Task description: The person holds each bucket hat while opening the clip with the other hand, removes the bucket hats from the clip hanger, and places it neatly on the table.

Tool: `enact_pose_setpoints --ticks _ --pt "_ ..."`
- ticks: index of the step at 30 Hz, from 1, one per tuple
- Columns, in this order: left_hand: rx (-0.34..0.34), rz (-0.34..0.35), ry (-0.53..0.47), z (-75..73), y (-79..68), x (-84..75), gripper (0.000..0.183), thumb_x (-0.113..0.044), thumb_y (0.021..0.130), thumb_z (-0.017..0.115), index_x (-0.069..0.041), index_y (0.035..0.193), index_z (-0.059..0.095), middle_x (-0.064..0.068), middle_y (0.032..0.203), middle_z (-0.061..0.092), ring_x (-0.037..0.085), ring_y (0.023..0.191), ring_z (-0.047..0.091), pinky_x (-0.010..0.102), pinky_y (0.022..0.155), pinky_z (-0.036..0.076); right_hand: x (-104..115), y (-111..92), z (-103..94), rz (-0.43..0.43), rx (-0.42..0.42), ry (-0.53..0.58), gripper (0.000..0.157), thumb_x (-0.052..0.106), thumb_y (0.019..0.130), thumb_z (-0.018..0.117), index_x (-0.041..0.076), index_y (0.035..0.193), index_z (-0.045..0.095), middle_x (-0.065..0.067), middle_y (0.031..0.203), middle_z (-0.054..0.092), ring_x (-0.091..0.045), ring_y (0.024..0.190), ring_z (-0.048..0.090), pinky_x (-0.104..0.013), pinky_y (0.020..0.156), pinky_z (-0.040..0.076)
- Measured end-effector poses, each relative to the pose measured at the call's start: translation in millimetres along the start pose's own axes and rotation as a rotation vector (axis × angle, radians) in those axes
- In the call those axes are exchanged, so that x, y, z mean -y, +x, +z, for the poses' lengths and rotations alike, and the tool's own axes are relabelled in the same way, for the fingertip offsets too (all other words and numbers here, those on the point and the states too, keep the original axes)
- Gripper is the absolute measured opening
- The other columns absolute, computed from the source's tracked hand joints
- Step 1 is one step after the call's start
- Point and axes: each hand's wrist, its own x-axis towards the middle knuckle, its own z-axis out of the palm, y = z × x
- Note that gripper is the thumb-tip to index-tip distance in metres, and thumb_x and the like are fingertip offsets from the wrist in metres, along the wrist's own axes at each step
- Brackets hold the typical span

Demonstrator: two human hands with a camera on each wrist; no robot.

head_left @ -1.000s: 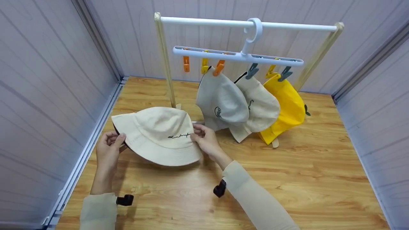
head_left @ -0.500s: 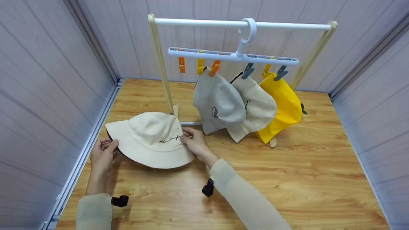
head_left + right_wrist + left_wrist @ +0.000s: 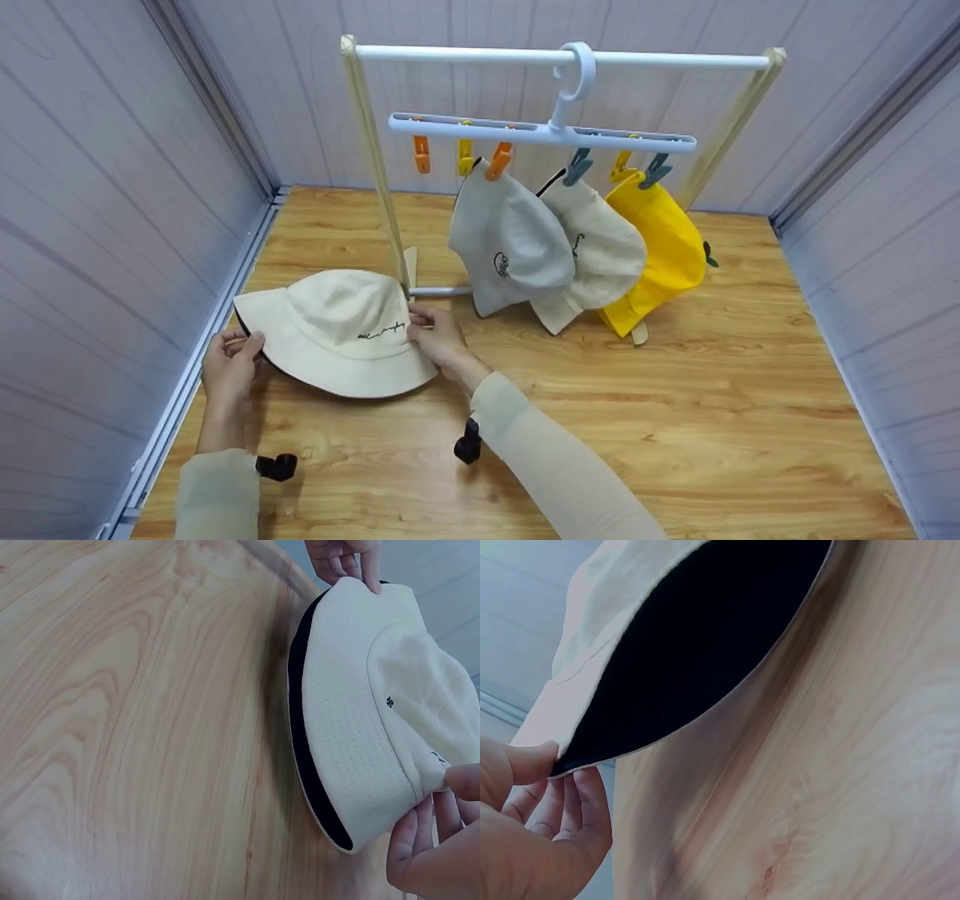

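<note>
A cream bucket hat (image 3: 337, 322) with black script on its crown is held between both hands at the left of the head view. My left hand (image 3: 231, 367) pinches the left corner of its brim between thumb and fingers. On the other side, my right hand (image 3: 442, 341) pinches the crown near the lettering. The left wrist view shows the hat's black lining (image 3: 697, 652) through the parted brim. In the right wrist view the brim (image 3: 345, 720) hangs above the wood, its dark underside showing along the edge.
Behind stands a rack with a white rail (image 3: 465, 54). From its clip hanger (image 3: 525, 133) hang a grey hat (image 3: 517, 232), a beige hat (image 3: 604, 247) and a yellow hat (image 3: 664, 247). An orange clip (image 3: 421, 154) at the left holds nothing. Panel walls flank the wooden table (image 3: 675, 435).
Both hands and the cream hat have shifted left and slightly down in the head view. The whole scene also slid a little left as the camera turned. Both hands keep their hold.
</note>
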Motion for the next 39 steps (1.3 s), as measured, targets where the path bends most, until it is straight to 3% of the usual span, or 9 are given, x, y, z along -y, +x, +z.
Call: enact_pose_setpoints --ticks 5,11,23,33,39 --pt "-0.011 -0.002 -0.002 -2.5 4.4 3.2 0.014 -0.022 0.106 0.067 -0.020 0.115 0.056 -0.010 0.098 0.060 0.003 0.083 0.060 0.019 0.069 0.054 1.4 0.3 2.4 -0.014 0.037 -0.018 0.048 -0.008 0.094 0.061 0.001 0.141 0.066 -0.013 0.123 0.073 -0.018 0.109 0.067 -0.027 0.095 0.056" --pt "-0.034 0.009 0.030 -6.2 9.3 6.7 0.014 -0.020 0.106 0.067 -0.019 0.114 0.056 -0.013 0.096 0.059 0.002 0.086 0.058 0.017 0.072 0.051 3.0 0.9 4.6 0.000 0.143 0.001 0.055 -0.005 0.096 0.059 0.002 0.151 0.057 -0.014 0.134 0.069 -0.023 0.122 0.065 -0.031 0.102 0.055" --pt "-0.034 -0.083 0.081 -18.1 13.0 12.4 0.015 -0.023 0.107 0.064 -0.018 0.116 0.054 -0.007 0.108 0.055 0.003 0.089 0.057 0.016 0.071 0.052 -0.6 2.2 9.4 -0.009 0.263 0.010 0.067 0.000 0.095 0.067 -0.003 0.158 0.043 -0.020 0.153 0.057 -0.030 0.140 0.058 -0.035 0.115 0.048" --pt "-0.044 -0.128 0.172 -22.6 10.9 17.1 0.022 -0.022 0.104 0.064 -0.013 0.121 0.053 -0.006 0.098 0.054 0.004 0.076 0.059 0.020 0.065 0.055 -1.7 -0.6 5.8 -0.010 0.365 -0.026 0.070 0.008 0.101 0.066 -0.001 0.162 0.035 -0.018 0.166 0.041 -0.029 0.153 0.041 -0.037 0.125 0.035" --pt "-0.049 -0.132 0.253 -26.8 10.9 19.5 0.026 -0.022 0.103 0.064 -0.008 0.122 0.054 -0.003 0.100 0.059 0.003 0.069 0.064 0.021 0.065 0.059 -3.9 1.1 2.1 -0.022 0.369 -0.015 0.067 0.010 0.100 0.067 0.003 0.161 0.041 -0.018 0.161 0.049 -0.031 0.149 0.047 -0.040 0.123 0.039"
